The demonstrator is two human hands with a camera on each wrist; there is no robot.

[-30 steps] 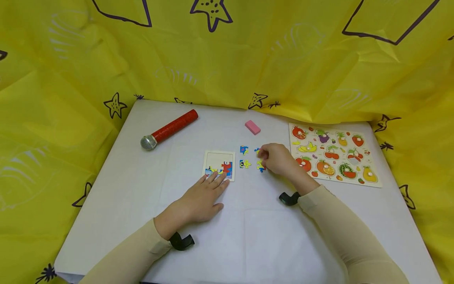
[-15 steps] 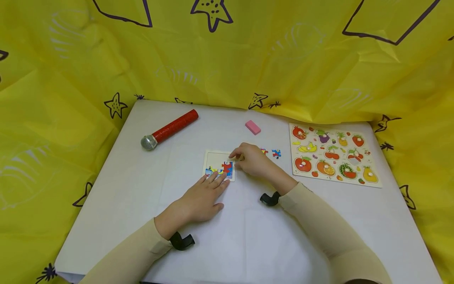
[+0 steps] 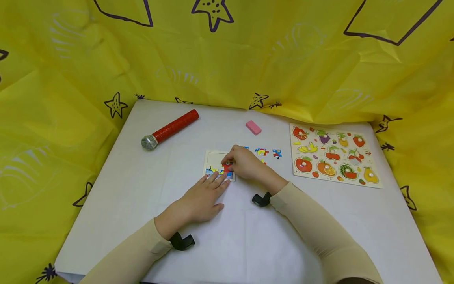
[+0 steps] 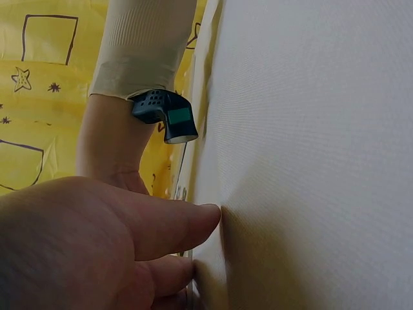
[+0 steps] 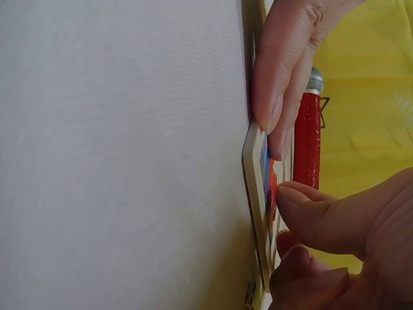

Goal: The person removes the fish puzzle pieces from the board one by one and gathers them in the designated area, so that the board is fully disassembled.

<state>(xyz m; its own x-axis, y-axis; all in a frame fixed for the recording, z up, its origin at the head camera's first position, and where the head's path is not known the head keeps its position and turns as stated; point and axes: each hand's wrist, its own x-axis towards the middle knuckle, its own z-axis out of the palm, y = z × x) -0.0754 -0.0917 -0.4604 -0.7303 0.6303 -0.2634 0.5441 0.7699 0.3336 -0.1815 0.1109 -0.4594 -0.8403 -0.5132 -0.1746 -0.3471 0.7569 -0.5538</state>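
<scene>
My left hand (image 3: 200, 201) lies flat with fingers spread, its fingertips resting on the near edge of a small square jigsaw puzzle board (image 3: 214, 156). Blue, yellow and red pieces fill the board's near part, while its far left part is bare. At the board's right side my right hand (image 3: 245, 163) has curled fingers, with thumb and forefinger pinching at a red puzzle piece (image 5: 274, 187). The right wrist view shows the thumb tip right against that piece, and the forefinger mostly hidden behind the thumb. Several loose puzzle pieces (image 3: 262, 152) lie just beyond the right hand, partly covered by it.
A fruit peg puzzle (image 3: 331, 156) lies at the right of the white table (image 3: 142, 189). Behind the small board sit a pink eraser-like block (image 3: 253, 127) and a red toy microphone (image 3: 173, 128). A yellow patterned cloth (image 3: 227, 71) hangs around the back and sides.
My right hand has moved left from the loose pieces to the puzzle board, then slightly closer to the red piece. The left hand has stayed in place.
</scene>
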